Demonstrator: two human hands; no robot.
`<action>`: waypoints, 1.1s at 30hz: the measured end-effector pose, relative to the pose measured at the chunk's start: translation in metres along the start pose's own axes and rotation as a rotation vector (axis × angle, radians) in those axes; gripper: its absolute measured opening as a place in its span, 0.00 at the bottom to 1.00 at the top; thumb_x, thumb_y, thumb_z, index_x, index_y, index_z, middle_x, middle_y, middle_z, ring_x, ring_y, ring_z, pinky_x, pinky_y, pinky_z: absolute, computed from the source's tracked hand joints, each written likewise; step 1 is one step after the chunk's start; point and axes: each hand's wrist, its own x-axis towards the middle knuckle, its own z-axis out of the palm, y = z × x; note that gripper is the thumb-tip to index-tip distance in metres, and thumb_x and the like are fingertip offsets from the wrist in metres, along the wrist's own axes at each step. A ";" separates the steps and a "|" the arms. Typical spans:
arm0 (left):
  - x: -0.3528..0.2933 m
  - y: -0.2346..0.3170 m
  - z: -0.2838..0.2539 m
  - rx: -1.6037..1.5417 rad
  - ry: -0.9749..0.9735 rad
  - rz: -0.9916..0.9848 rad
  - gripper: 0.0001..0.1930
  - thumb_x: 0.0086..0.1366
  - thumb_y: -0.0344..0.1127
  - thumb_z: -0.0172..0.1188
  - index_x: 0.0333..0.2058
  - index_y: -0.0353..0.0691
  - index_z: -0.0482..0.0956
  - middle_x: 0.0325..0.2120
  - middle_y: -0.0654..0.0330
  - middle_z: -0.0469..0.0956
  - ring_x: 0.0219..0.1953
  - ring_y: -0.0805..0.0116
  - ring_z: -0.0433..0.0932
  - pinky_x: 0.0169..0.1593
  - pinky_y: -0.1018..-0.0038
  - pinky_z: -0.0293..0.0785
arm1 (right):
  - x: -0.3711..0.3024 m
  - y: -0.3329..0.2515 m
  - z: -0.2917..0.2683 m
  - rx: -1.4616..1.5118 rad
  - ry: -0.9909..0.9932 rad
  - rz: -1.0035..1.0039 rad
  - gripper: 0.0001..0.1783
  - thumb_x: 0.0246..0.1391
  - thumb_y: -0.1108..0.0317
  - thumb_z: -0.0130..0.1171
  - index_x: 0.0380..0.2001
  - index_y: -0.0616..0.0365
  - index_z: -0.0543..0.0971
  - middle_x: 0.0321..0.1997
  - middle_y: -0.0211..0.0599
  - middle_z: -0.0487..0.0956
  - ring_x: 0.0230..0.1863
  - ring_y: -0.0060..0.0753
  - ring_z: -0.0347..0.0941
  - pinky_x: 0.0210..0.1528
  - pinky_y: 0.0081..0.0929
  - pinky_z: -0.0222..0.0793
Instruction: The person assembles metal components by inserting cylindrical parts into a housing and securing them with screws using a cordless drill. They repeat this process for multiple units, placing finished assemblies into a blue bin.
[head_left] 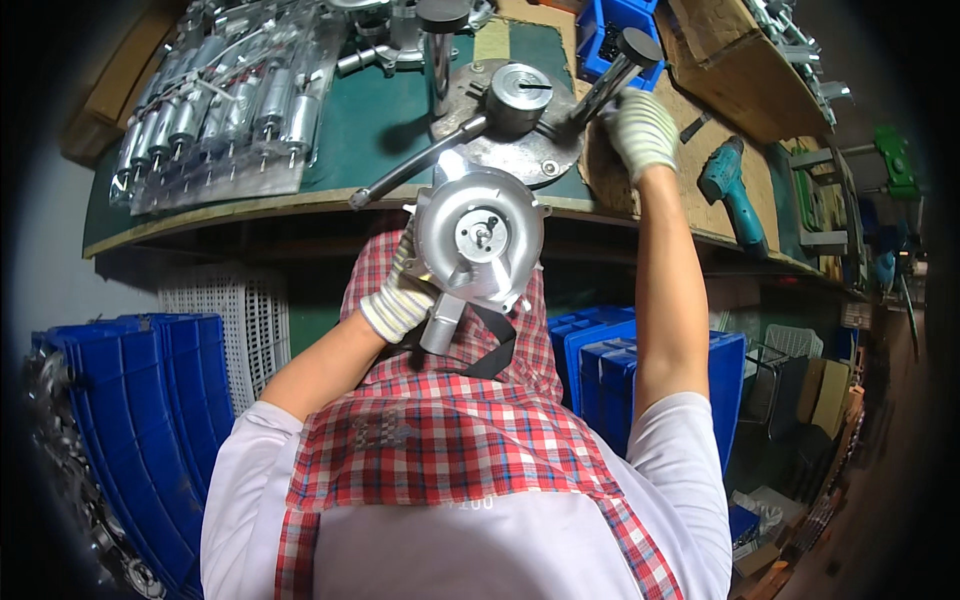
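My left hand (pixel 400 303), in a striped work glove, is closed on the side of a round cast-metal blower housing (pixel 520 240). The housing is held in front of the bench edge, its round face up and its outlet tube toward me. My right hand (pixel 642 133), gloved too, is over the bench with its fingers curled, beside the slanted post of a metal fixture (pixel 548 150) and below a small blue bin (pixel 592 55). What its fingertips hold, if anything, is hidden. On the fixture sits a round clamp head (pixel 519 92) with a long lever (pixel 420 165).
Bagged silver cylindrical parts (pixel 235 110) lie at the bench's left. A teal cordless driver (pixel 735 190) rests right of my right hand, near a cardboard box (pixel 745 60). Blue crates (pixel 150 410) stand at lower left, others (pixel 650 375) under the bench.
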 end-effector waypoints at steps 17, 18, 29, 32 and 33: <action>0.011 0.012 0.063 1.548 0.198 -0.112 0.35 0.67 0.54 0.56 0.65 0.36 0.64 0.61 0.52 0.70 0.65 0.56 0.66 0.71 0.58 0.55 | -0.190 -0.084 -0.045 0.783 0.087 -0.623 0.07 0.55 0.70 0.64 0.35 0.60 0.79 0.33 0.43 0.78 0.36 0.52 0.74 0.41 0.40 0.70; 0.010 0.009 0.066 1.473 0.233 -0.101 0.37 0.65 0.56 0.57 0.64 0.36 0.66 0.61 0.50 0.71 0.64 0.53 0.66 0.71 0.56 0.55 | -0.190 -0.083 -0.046 0.796 0.059 -0.619 0.07 0.56 0.69 0.64 0.35 0.61 0.79 0.33 0.44 0.77 0.36 0.53 0.74 0.41 0.40 0.70; 0.014 0.002 0.053 1.622 0.129 0.079 0.31 0.54 0.54 0.65 0.50 0.39 0.75 0.47 0.52 0.75 0.52 0.52 0.72 0.56 0.58 0.68 | -0.187 -0.077 -0.050 0.697 -0.043 -0.593 0.13 0.56 0.63 0.66 0.35 0.63 0.78 0.33 0.49 0.76 0.36 0.55 0.74 0.40 0.42 0.70; 0.017 0.002 0.052 1.706 0.106 0.089 0.29 0.54 0.50 0.68 0.51 0.39 0.74 0.47 0.54 0.75 0.51 0.55 0.74 0.54 0.62 0.71 | -0.186 -0.079 -0.050 0.674 -0.064 -0.535 0.15 0.55 0.62 0.69 0.36 0.62 0.77 0.34 0.48 0.76 0.36 0.53 0.75 0.41 0.40 0.72; 0.019 0.005 0.056 1.691 0.103 0.021 0.30 0.56 0.46 0.70 0.54 0.39 0.72 0.50 0.54 0.76 0.53 0.58 0.75 0.58 0.64 0.72 | -0.187 -0.080 -0.054 0.724 -0.087 -0.477 0.16 0.54 0.62 0.70 0.37 0.62 0.77 0.34 0.48 0.77 0.36 0.52 0.75 0.41 0.40 0.72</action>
